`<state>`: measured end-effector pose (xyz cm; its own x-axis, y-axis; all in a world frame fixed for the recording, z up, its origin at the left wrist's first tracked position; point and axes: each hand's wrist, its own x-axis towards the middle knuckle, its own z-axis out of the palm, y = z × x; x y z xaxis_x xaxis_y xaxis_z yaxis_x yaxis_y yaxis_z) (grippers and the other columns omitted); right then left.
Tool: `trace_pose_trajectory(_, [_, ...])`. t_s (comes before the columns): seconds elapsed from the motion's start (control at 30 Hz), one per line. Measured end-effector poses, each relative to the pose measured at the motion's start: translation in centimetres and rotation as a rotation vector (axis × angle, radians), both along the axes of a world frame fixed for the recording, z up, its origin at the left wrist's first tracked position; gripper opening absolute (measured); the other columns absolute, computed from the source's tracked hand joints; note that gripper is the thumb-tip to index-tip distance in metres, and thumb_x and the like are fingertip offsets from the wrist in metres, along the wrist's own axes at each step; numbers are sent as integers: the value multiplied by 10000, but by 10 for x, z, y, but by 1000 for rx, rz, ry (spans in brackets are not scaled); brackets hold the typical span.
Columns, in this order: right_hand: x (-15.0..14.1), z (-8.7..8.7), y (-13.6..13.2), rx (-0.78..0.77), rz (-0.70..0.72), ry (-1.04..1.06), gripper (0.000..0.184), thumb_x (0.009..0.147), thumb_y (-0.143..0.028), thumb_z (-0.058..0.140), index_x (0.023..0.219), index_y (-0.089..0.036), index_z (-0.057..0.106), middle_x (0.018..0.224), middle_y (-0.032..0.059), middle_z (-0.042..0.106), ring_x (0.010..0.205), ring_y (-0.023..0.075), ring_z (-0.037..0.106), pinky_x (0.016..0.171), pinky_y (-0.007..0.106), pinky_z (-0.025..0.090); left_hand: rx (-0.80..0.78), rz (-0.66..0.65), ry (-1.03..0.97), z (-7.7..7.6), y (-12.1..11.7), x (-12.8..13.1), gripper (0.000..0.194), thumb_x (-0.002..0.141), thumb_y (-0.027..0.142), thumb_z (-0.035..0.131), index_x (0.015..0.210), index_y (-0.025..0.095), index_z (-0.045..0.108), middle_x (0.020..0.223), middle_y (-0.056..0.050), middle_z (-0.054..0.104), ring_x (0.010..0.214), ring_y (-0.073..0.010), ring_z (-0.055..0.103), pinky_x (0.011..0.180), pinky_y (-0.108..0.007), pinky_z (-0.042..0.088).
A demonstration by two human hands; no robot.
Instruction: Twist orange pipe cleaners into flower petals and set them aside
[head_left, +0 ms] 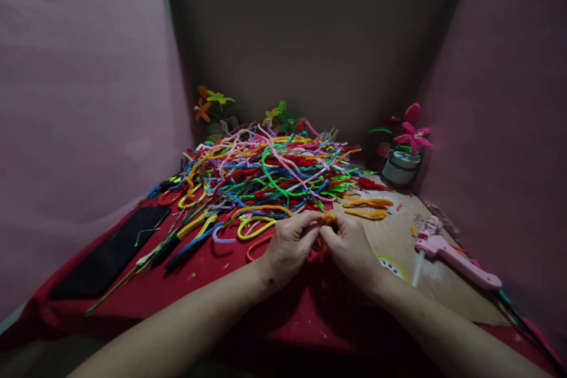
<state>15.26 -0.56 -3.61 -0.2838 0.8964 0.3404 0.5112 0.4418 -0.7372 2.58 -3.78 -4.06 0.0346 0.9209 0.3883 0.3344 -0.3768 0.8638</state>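
Both hands meet over the near middle of the table. Thumb and fingers of my left hand (290, 242) pinch one side of an orange pipe cleaner (326, 219). My right hand (352, 248) is closed on its other side, and part of the piece is hidden by the fingers. Two bent orange pipe cleaner pieces (365, 212) lie just beyond my right hand on a tan board (401, 233). Behind the hands rises a big tangled heap of coloured pipe cleaners (274, 168). Yellow-handled scissors (256, 227) and a red loop handle rest beside my left hand.
Pliers with yellow grips (197, 227) and a dark phone-like slab (110, 253) lie left on the red cloth (212, 289). A pink glue gun (456, 257) sits right, near a yellow-rimmed disc (392, 266). Pipe cleaner flowers (414, 137) stand at the back by a jar (401, 166).
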Motion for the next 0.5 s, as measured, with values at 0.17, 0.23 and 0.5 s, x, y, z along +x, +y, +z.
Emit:
trace_pose_trajectory(0.17, [-2, 1, 1, -24, 55, 85, 132, 711, -140, 423, 693, -156, 553, 653, 18, 551, 626, 142, 477, 610, 258, 365, -32, 22, -28, -1, 2, -1, 169, 831, 237, 465, 942, 185, 581, 772, -5, 616, 588, -96, 561, 556, -198, 445])
trace_pose_trajectory(0.23, [-2, 2, 2, -137, 168, 236, 136, 731, -166, 434, 756, -146, 567, 714, 23, 571, 663, 141, 503, 632, 255, 389, -99, 14, -85, 0, 3, -3, 175, 836, 272, 457, 941, 181, 565, 721, 5, 604, 553, -101, 561, 513, -201, 437])
trace_pose_trajectory(0.5, [2, -1, 3, -485, 259, 452, 157, 736, -271, 521, 736, -130, 590, 601, -19, 531, 522, 90, 444, 500, 210, 352, -155, 65, -111, 16, 13, -11, 124, 715, 236, 605, 782, 140, 647, 743, -18, 633, 716, -144, 574, 671, -240, 459])
